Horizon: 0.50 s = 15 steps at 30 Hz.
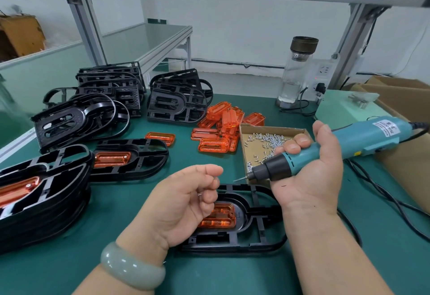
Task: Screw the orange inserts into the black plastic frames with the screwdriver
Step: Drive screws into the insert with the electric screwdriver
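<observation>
Green bench (pixel 232 273), stacked black frames (pixel 176 99) at left, loose orange inserts (pixel 221 127) mid-bench, cardboard screw tray (pixel 251 152); glass bottle (pixel 295 73) behind

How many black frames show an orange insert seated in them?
3. The nearest frame, at bottom centre; a second frame lying flat up and left of it; a third frame topping the stack at the left edge. Frames lower in that stack may hide more.
</observation>
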Each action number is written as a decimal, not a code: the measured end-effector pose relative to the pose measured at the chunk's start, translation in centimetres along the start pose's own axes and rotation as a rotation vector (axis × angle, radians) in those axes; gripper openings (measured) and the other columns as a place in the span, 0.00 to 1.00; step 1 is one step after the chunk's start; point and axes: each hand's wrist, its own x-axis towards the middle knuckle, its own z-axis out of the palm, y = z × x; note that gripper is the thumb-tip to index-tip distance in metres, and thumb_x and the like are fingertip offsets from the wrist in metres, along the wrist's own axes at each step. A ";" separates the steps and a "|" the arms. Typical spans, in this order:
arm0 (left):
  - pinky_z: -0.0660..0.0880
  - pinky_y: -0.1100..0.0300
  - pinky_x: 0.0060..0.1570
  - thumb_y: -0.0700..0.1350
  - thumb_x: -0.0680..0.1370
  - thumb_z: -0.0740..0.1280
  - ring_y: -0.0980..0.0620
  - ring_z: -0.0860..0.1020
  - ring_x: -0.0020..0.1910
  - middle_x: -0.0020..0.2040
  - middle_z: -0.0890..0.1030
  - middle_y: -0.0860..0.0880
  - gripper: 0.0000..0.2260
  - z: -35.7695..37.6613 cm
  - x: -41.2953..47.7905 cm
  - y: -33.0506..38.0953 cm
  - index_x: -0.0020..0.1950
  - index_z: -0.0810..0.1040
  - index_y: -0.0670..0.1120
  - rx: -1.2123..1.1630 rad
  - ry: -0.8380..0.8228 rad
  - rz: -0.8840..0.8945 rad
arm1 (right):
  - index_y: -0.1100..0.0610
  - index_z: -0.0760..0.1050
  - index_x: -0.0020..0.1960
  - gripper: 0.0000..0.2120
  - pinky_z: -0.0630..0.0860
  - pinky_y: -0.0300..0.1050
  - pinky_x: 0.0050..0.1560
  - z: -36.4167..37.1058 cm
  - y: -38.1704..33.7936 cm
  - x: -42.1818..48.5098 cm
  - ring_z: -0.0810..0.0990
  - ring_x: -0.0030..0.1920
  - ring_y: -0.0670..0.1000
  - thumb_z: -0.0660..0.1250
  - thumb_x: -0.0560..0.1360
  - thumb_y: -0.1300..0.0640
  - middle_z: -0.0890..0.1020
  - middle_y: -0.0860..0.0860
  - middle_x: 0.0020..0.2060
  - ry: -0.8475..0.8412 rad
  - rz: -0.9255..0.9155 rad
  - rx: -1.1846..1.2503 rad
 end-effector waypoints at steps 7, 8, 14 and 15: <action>0.66 0.69 0.22 0.38 0.63 0.70 0.57 0.69 0.25 0.31 0.75 0.48 0.12 0.2 0.0 -0.6 0.46 0.81 0.41 0.065 0.027 -0.011 | 0.50 0.71 0.44 0.05 0.70 0.37 0.34 0.2 0.1 -0.2 0.69 0.24 0.43 0.64 0.79 0.53 0.71 0.44 0.26 0.024 0.011 0.029; 0.66 0.69 0.22 0.39 0.63 0.70 0.57 0.69 0.25 0.31 0.76 0.48 0.11 0.2 0.0 -0.7 0.45 0.81 0.41 0.079 0.033 -0.019 | 0.50 0.71 0.43 0.06 0.70 0.36 0.34 0.2 0.1 -0.3 0.69 0.24 0.43 0.64 0.79 0.53 0.71 0.44 0.26 0.022 0.010 0.040; 0.61 0.71 0.17 0.43 0.66 0.68 0.60 0.66 0.22 0.32 0.78 0.48 0.07 0.5 0.0 -0.4 0.43 0.78 0.43 0.030 0.038 -0.131 | 0.50 0.77 0.26 0.21 0.72 0.34 0.32 0.6 0.0 -0.8 0.70 0.25 0.43 0.65 0.78 0.52 0.71 0.44 0.27 -0.016 0.032 0.111; 0.60 0.71 0.16 0.43 0.67 0.68 0.60 0.66 0.22 0.31 0.78 0.48 0.07 0.5 -0.1 -0.3 0.42 0.78 0.43 -0.001 0.031 -0.148 | 0.50 0.77 0.25 0.22 0.72 0.34 0.32 0.7 0.0 -0.9 0.70 0.25 0.43 0.65 0.78 0.52 0.71 0.43 0.27 -0.021 0.033 0.110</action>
